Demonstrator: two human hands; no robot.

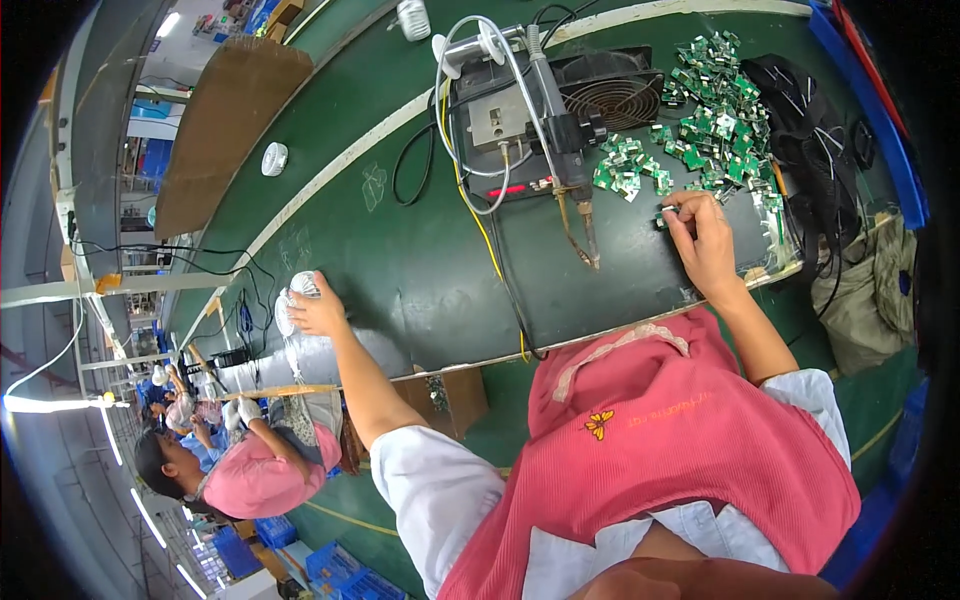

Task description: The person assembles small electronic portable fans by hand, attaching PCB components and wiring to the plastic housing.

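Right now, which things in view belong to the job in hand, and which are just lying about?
Seemingly belonging: white round parts, at the left grip; small green board, at the right grip; pile of green boards; soldering station.

Probably lying about: cardboard sheet; black bundle; grey-green cloth.

Place: looked like an electronics assembly workshop | Bench (420, 315): was long and green-topped; loose circuit boards (715, 140) lay heaped at right | Kit: soldering rig (495, 115) stood beside black fan (612, 102) | People: other workers (265, 482) were at left | Surrounds: tube lights (150, 515) glowed; blue bins (340, 570) lined floor
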